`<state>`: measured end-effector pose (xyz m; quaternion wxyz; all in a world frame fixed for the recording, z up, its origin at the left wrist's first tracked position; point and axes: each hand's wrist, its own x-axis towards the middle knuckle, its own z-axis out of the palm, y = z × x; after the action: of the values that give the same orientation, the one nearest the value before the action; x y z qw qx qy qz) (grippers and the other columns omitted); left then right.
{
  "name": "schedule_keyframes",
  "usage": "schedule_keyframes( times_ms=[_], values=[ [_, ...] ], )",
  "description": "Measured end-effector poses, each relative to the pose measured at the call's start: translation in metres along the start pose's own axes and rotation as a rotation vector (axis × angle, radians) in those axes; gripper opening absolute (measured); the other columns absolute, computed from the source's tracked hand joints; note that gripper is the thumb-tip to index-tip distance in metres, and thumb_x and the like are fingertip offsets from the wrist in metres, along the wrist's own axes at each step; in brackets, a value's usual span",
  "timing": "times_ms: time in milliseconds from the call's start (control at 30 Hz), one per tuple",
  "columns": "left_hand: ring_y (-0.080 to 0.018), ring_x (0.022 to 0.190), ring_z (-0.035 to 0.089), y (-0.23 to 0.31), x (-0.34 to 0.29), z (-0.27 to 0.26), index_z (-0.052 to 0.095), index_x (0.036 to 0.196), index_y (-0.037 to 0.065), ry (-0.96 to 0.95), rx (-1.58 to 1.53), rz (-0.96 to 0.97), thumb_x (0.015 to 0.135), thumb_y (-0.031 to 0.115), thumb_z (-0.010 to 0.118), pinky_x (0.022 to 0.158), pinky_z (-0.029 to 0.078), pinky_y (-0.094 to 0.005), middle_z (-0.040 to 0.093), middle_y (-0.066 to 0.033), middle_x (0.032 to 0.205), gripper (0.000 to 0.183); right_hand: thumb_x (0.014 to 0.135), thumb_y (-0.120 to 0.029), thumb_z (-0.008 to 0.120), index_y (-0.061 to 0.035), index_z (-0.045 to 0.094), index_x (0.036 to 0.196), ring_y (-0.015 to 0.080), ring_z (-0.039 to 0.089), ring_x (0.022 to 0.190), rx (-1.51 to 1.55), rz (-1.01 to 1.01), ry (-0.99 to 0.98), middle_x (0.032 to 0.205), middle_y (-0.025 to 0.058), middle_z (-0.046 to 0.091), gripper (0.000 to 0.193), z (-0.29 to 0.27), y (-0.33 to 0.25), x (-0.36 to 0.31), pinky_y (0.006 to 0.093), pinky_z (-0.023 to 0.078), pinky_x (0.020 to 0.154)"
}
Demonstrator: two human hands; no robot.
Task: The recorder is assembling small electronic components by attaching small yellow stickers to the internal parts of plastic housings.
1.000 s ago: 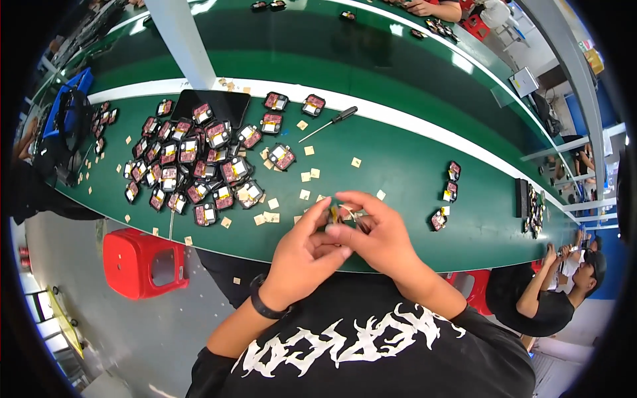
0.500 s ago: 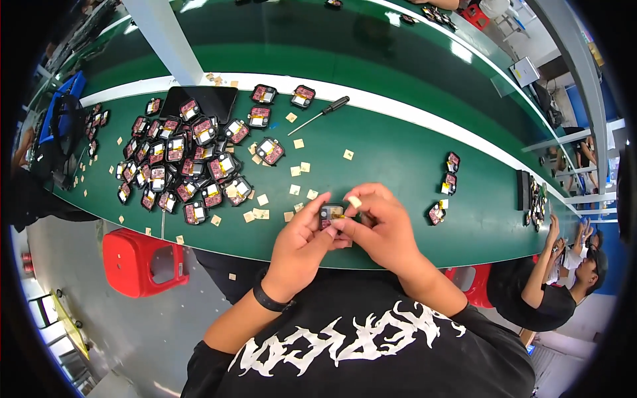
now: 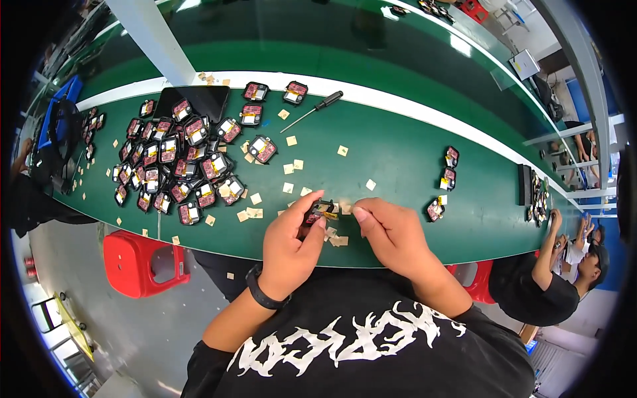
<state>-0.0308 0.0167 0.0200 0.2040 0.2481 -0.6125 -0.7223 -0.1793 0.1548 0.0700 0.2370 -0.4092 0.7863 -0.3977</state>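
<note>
My left hand (image 3: 290,239) is closed around a small black case with a red circuit board (image 3: 320,211) in it, holding it tilted above the green table's near edge. My right hand (image 3: 393,233) is just to the right, thumb and forefinger pressed together. A small pale yellow square (image 3: 345,208) shows at those fingertips, beside the case; whether they grip it I cannot tell. More paper squares (image 3: 338,241) lie on the table between my hands, partly hidden.
A heap of similar cases (image 3: 169,149) covers the left of the table (image 3: 391,152). A screwdriver (image 3: 312,111) lies behind, and several cases (image 3: 450,179) stand in a row at right. A red stool (image 3: 133,265) is at lower left; a person (image 3: 551,285) works at far right.
My right hand has drawn away to the right from the case. The case has tipped in my left hand, which has shifted slightly left. A pale square behind my right hand now shows.
</note>
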Motion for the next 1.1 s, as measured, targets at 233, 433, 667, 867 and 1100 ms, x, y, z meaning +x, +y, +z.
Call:
schedule_keyframes(
  times_ms=[233,433,667,867,1100],
  values=[
    [-0.0101,0.080,0.063,0.001,0.001,0.000,0.061,0.138,0.001,0.009,0.177,0.058,0.096,-0.003,0.065,0.069,0.053,-0.0263,0.069,-0.0095,0.100,0.043,0.101,-0.012,0.065,-0.0044,0.068,0.117,0.0319,0.067,0.069,0.092,0.073,-0.056,0.078,0.0139,0.067,0.017,0.004,-0.002,0.003,0.0402,0.052,0.064],
    [-0.0091,0.079,0.060,0.002,0.001,-0.002,0.062,0.137,0.001,-0.012,0.205,0.076,0.096,-0.003,0.065,0.069,0.052,-0.0250,0.067,-0.0074,0.099,0.042,0.096,-0.005,0.067,-0.0019,0.067,0.112,0.0356,0.068,0.082,0.034,-0.117,-0.077,0.095,0.0173,0.069,0.016,0.004,0.000,0.007,0.0419,0.053,0.070],
    [-0.0100,0.081,0.062,0.003,0.002,-0.003,0.063,0.137,0.001,-0.033,0.336,0.156,0.097,0.001,0.066,0.072,0.053,-0.0255,0.066,-0.0076,0.101,0.040,0.091,-0.004,0.070,-0.0005,0.072,0.103,0.0387,0.070,0.083,-0.137,-0.107,0.002,0.093,0.0170,0.073,0.012,0.013,-0.004,0.006,0.0447,0.056,0.072],
    [-0.0165,0.074,0.063,0.001,0.007,-0.014,0.060,0.139,-0.001,-0.151,0.302,0.200,0.099,0.005,0.061,0.069,0.051,-0.0286,0.066,-0.0114,0.099,0.040,0.089,-0.003,0.073,-0.0003,0.074,0.103,0.0345,0.071,0.079,-0.139,-0.141,0.071,0.091,0.0157,0.074,0.014,0.022,0.001,0.001,0.0405,0.057,0.070],
    [-0.0107,0.074,0.063,0.003,0.003,-0.021,0.059,0.142,-0.001,-0.211,-0.124,-0.140,0.103,0.008,0.056,0.068,0.052,-0.0265,0.065,-0.0067,0.095,0.040,0.093,-0.004,0.072,0.0008,0.072,0.104,0.0235,0.072,0.076,0.082,-0.012,0.032,0.090,0.0106,0.074,0.012,0.023,-0.007,-0.004,0.0345,0.055,0.067]
  ],
)
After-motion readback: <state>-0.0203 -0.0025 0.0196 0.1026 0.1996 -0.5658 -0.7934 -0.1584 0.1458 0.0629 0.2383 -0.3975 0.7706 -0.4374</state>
